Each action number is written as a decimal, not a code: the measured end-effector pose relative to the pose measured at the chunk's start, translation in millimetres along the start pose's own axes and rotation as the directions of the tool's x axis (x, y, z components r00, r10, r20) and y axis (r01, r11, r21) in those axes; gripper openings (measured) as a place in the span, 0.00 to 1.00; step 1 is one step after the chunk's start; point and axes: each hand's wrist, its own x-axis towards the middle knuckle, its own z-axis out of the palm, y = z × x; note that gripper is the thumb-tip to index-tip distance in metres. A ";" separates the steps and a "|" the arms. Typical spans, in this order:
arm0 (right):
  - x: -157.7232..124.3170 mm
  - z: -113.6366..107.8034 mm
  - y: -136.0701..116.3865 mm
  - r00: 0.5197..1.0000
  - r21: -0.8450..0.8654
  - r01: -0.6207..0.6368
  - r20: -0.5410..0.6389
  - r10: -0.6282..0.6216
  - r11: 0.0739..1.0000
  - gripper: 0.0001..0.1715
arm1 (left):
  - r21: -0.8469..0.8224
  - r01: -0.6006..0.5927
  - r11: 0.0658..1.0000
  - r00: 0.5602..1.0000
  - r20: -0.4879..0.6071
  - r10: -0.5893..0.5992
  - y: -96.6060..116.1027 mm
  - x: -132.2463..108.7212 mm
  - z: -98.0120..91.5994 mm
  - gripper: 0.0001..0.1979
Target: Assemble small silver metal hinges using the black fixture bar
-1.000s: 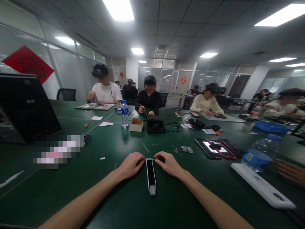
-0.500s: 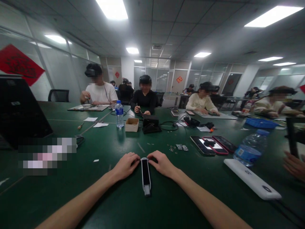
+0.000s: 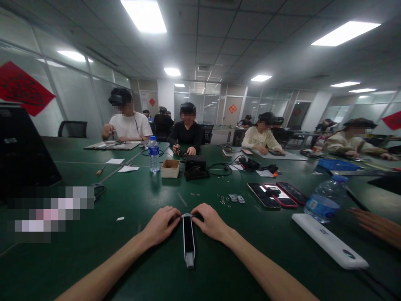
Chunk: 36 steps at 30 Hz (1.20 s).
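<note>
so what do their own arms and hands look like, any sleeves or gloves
No sleeves show: both forearms are bare to the frame edge. The left hand and right hand wear no gloves, and neither wrist has a watch or band.

You are in an open-plan office used as a shared workroom. A long green table (image 3: pixel 140 196) fills the lower frame, with co-workers (image 3: pixel 188 133) seated along its far side. Glass partitions (image 3: pixel 78 100) line the left, and ceiling light panels (image 3: pixel 144 14) run across the top.
</note>
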 end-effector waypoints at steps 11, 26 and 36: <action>-0.7 11.1 10.9 0.998 -0.006 0.055 -0.040 -0.055 0.998 0.09 | 0.042 0.009 0.999 1.000 -0.018 -0.009 -1.8 -1.2 4.7 0.07; -2.5 -25.2 34.9 0.995 -0.246 -0.069 0.051 0.084 0.967 0.16 | 0.028 0.025 0.999 1.000 -0.015 -0.025 -1.7 -2.2 3.8 0.07; -13.7 -70.7 81.7 0.922 -0.541 -0.287 0.069 0.382 0.791 0.14 | 0.030 0.002 1.000 1.000 -0.016 -0.002 -4.5 -2.1 5.7 0.08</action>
